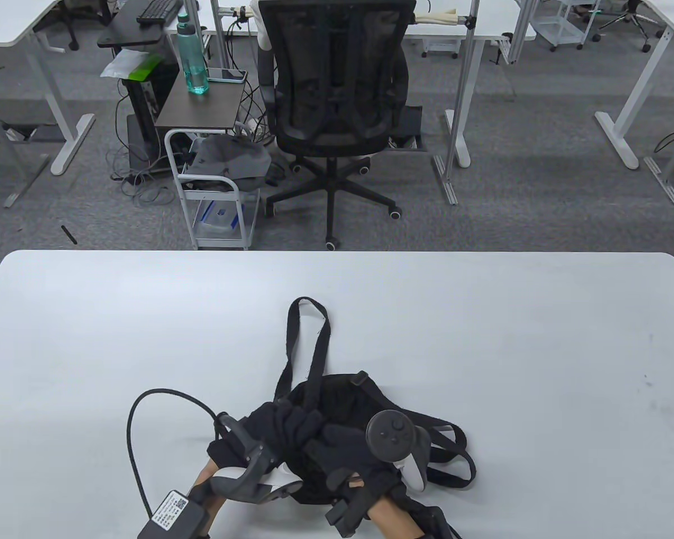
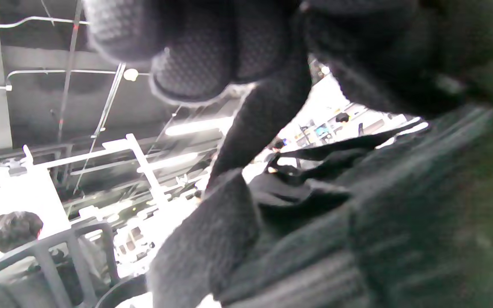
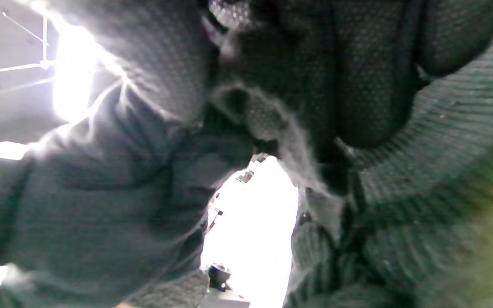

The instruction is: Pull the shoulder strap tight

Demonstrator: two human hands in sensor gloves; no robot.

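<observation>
A grey carpeted office floor (image 1: 539, 185) fills the far part of the table view, with white desks (image 1: 11, 22) along the edges, a black mesh office chair (image 1: 337, 95) facing away just beyond the near table, a small wheeled cart (image 1: 213, 191) to its left holding grey cloth, and a dark side table (image 1: 202, 104) carrying a teal water bottle (image 1: 191, 56) and a phone (image 1: 226, 75). The wide white table (image 1: 483, 337) spans the near half of the view. On it, near the front edge at centre, lies a black bag (image 1: 348, 404), crumpled, with one shoulder strap (image 1: 309, 342) stretched away from the person in a long narrow loop and more strap (image 1: 455, 455) curled flat to the right. Both gloved hands meet over the bag: the left hand (image 1: 281, 426) and the right hand (image 1: 342, 449) sit touching, fingers bunched into the black fabric. The left wrist view shows fingertips (image 2: 195, 72) closed on a dark strap (image 2: 268, 107) running down to the bag. The right wrist view is blurred and backlit; its fingers (image 3: 357, 85) seem curled on dark webbing, though what exactly they grip cannot be told. A black cable (image 1: 140, 443) loops on the table left of the hands.
</observation>
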